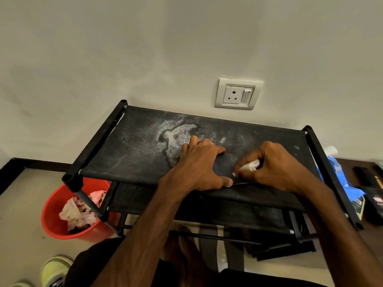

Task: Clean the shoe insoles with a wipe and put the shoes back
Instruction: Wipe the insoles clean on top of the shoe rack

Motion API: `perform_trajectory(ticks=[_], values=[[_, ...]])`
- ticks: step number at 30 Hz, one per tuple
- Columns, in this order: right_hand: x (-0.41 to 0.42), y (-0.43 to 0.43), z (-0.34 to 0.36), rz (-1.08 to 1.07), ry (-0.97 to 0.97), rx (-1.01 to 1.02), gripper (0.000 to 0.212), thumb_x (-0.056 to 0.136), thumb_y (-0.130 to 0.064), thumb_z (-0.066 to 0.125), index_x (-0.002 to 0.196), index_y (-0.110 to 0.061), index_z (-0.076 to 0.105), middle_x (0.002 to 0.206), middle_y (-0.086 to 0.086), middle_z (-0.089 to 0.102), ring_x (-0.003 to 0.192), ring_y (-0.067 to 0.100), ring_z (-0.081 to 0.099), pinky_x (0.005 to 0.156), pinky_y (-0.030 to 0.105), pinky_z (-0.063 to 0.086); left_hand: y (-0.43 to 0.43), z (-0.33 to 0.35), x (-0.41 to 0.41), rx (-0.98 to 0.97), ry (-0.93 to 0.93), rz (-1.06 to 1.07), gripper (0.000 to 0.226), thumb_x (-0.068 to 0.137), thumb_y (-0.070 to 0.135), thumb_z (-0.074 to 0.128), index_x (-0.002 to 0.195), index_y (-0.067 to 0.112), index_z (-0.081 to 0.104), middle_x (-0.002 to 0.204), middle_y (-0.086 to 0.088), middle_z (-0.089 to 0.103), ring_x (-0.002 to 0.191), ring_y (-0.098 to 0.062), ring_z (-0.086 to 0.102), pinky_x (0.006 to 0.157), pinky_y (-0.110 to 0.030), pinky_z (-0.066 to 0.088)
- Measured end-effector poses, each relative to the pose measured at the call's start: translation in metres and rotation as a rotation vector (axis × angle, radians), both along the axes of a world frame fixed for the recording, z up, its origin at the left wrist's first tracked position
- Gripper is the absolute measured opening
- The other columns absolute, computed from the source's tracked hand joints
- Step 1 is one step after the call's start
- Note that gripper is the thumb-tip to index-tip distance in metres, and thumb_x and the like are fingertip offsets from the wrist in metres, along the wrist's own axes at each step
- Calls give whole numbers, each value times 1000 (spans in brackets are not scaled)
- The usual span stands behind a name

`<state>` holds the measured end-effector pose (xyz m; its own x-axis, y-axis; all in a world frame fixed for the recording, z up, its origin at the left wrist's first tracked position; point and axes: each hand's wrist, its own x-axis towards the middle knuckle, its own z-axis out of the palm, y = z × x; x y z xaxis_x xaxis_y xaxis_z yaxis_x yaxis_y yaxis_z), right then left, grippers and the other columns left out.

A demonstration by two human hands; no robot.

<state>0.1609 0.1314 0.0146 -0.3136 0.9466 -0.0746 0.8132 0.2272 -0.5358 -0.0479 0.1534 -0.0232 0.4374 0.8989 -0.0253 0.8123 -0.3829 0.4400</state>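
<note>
While my left hand (199, 164) rests spread on the dark insole (224, 167), pressing it to the top shelf of the shoe rack (132, 154), my right hand (273, 166) pinches a bunched white wipe (249, 165) against the insole's right edge. Its long axis seems to run away from me, so I judge the next stroke goes leftward, toward the pressing hand.

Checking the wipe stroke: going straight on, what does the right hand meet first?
Probably the left hand, pressing the insole just beyond the wipe that the right hand grips; depth is unclear.
</note>
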Motion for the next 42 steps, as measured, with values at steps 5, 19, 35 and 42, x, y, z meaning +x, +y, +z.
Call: perform_trajectory(ticks=[5,19,35,42], values=[[-1,2,0,-58,-39,-7,11,74,-37,82,80,-46,80,80,-27,74,76,-2,71,73,31,61,0,2,0,-2,11,-1,90,71,69,74,147,34,42,140,3,42,126,-20,28,103,-38,25],[-5,10,-1,45,3,-17,20,79,-20,81,82,-39,82,83,-24,76,78,-4,72,73,21,58,-2,4,1,-2,17,-1,91,70,69,74,148,35,42,141,4,42,125,-20,28,102,-37,24],[-16,22,-16,-96,35,106,15,86,-22,75,92,-34,83,89,-13,79,79,6,72,75,42,62,-2,6,2,-4,50,-9,88,73,68,73,148,37,41,140,4,41,126,-21,27,106,-39,26],[-5,31,-16,-232,-31,122,9,85,-32,77,90,-37,82,87,-12,78,79,9,71,78,41,62,-3,4,3,-21,38,-12,87,73,68,73,148,38,40,142,5,40,126,-21,27,105,-39,25]])
